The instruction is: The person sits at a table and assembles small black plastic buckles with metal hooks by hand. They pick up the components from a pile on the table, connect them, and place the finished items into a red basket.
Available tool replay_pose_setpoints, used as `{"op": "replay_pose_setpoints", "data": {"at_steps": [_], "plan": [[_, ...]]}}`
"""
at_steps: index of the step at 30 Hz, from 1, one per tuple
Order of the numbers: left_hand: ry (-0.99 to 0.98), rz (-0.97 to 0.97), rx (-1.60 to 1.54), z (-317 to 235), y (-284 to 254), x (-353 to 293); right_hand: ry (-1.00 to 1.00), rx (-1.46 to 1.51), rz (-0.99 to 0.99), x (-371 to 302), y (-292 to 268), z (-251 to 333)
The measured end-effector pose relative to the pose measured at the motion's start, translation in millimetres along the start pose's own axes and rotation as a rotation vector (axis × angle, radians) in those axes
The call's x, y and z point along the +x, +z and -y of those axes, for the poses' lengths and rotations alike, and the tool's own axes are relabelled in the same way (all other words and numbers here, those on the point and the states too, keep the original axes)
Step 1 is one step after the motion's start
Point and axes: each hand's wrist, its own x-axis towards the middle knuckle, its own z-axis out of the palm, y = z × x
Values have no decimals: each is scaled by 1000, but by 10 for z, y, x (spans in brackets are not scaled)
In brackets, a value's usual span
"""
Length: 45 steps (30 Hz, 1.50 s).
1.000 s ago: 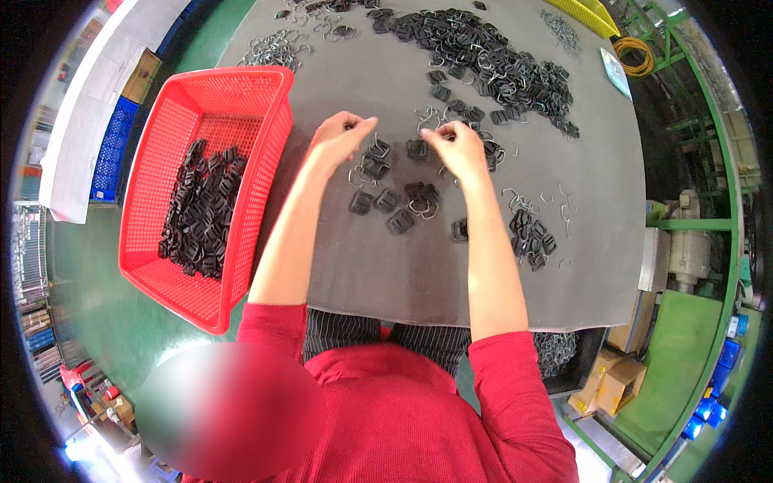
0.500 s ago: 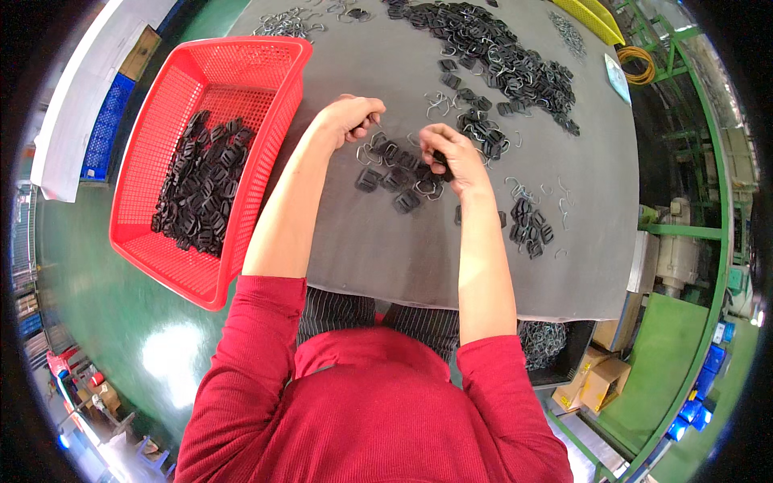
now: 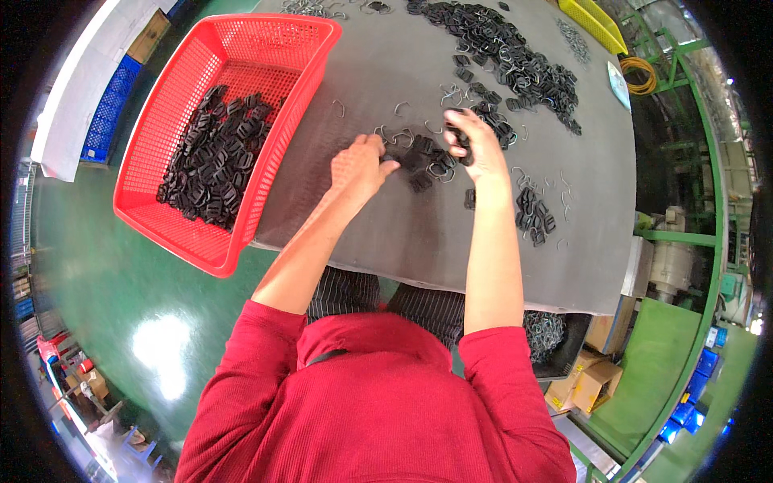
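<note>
Many black buckles (image 3: 213, 165) lie in red basket (image 3: 270, 40) at bench's (image 3: 419, 249) left edge. Left hand (image 3: 360, 167) low over bench, fingers bent; cannot tell whether grasping. Buckle cluster (image 3: 420, 157) with wire hooks (image 3: 440, 171) between hands. Right hand (image 3: 481, 145) curls fingers around dark buckles (image 3: 461, 145). Buckle heap (image 3: 515, 60) toward far edge; small pile (image 3: 533, 217) toward near right corner.
</note>
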Motion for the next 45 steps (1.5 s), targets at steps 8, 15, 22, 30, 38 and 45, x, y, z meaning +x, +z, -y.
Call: {"op": "replay_pose_setpoints", "data": {"at_steps": [8,15,22,30,38,45], "plan": [[-213,422,-1424,21,-384,-91,-71,-1244,-227,39,31,-64],[42,69,-237,-301,-15,107,-51,-676,-26,29,-216,-78],[108,216,-420,-269,139,96,84,-371,-43,-338,-395,25],[-143,467,-1117,46,-105,-41,-34,-957,-17,-211,-533,-199],[105,230,-151,-427,190,-251,-83,-952,87,-180,-428,74],[128,-54,-343,-227,-494,-715,-1,-1700,123,-22,49,31]]}}
